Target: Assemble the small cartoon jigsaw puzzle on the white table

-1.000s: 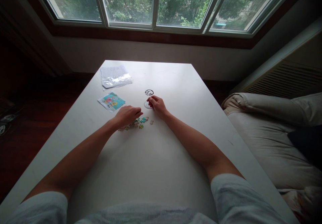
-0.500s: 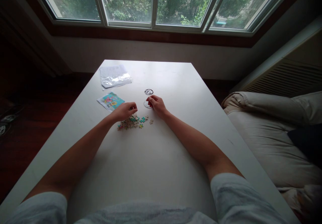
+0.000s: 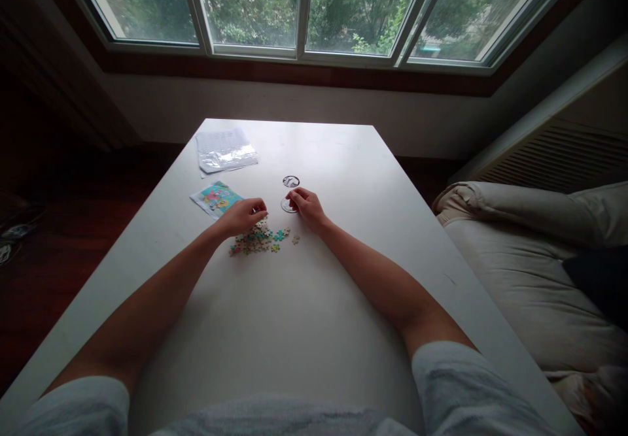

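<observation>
My left hand (image 3: 244,215) hovers at the upper edge of a heap of small jigsaw puzzle pieces (image 3: 251,241), fingers curled and thumb close to the fingertips. Whatever may be between them is too small to make out. To its right, my right hand (image 3: 308,208) is pinched over a round, shiny-rimmed disc (image 3: 285,206), partly covering it. I cannot tell what the pinch holds, or whether it touches the disc. Just beyond lies a second round shiny disc (image 3: 291,181). One loose puzzle piece (image 3: 296,240) sits right of the heap.
A colourful picture sheet (image 3: 216,198) lies behind my left hand on the white table (image 3: 314,331). Farther back are papers with a clear plastic bag (image 3: 226,151). A beige sofa (image 3: 520,246) stands along the right, and a window (image 3: 304,11) is beyond the table.
</observation>
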A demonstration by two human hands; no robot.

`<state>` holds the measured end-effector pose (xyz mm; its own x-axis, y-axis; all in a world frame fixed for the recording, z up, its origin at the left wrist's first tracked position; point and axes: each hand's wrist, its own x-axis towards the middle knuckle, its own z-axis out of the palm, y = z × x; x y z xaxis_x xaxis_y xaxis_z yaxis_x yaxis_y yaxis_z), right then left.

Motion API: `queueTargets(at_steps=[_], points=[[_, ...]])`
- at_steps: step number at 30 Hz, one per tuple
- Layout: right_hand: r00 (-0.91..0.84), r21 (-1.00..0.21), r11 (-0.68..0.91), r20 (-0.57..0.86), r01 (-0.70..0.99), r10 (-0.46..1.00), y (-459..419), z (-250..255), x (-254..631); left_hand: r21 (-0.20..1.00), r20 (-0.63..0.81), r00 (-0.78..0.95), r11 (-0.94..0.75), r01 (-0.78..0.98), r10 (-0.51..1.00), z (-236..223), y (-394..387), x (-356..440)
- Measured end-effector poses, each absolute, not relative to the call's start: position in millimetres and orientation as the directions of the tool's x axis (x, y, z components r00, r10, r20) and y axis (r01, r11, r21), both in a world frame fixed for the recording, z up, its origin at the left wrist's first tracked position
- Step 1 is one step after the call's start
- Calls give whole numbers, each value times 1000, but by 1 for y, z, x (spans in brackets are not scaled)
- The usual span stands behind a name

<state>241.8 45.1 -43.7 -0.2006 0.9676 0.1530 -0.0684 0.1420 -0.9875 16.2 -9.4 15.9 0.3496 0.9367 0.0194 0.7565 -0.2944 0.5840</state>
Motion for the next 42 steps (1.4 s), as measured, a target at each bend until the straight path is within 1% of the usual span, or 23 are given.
queueTargets(at_steps=[8,12,21,24,28,33,35,39,42], points=[[-203,-986,151,163,-75,965,46,-46,242,603,52,366,-322,730,929,14,-9,15],[-202,-988,143,153,-63,967,45,-45,242,618,44,381,-325,716,923,15,-11,15],[-213,-984,158,172,-82,962,46,-46,242,565,38,359,-316,762,933,21,-12,18],[-208,-984,156,170,-84,963,47,-46,242,541,28,330,-292,789,944,22,-12,16],[-208,-986,146,159,-75,965,47,-47,242,541,8,302,-259,800,953,22,-9,12],[-210,-986,150,161,-71,964,47,-46,242,495,94,323,-326,805,942,18,-5,8],[-212,-986,150,161,-69,964,46,-46,242,497,116,328,-341,798,937,18,-5,9],[-217,-987,147,158,-63,963,46,-46,242,513,92,310,-312,800,946,22,-9,10],[-214,-987,150,160,-60,964,46,-46,242,502,50,320,-301,811,946,25,-11,10]])
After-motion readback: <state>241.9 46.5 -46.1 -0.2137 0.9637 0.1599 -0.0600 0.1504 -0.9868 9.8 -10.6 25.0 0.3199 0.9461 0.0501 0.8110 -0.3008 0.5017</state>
